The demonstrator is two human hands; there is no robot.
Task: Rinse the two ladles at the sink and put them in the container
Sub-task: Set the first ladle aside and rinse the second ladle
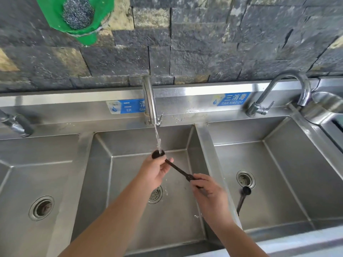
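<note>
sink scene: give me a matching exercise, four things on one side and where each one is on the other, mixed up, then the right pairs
Things:
1. held ladle
2. second ladle
3. steel wool scrubber
4. metal pot

Places:
A. lying in the right basin near its drain
B. on the wall, upper left, on a green holder
C. under the running water in the middle basin
D. on the ledge at far right, beside the right tap

Pairs: 1-C, 2-A, 3-B, 4-D
</note>
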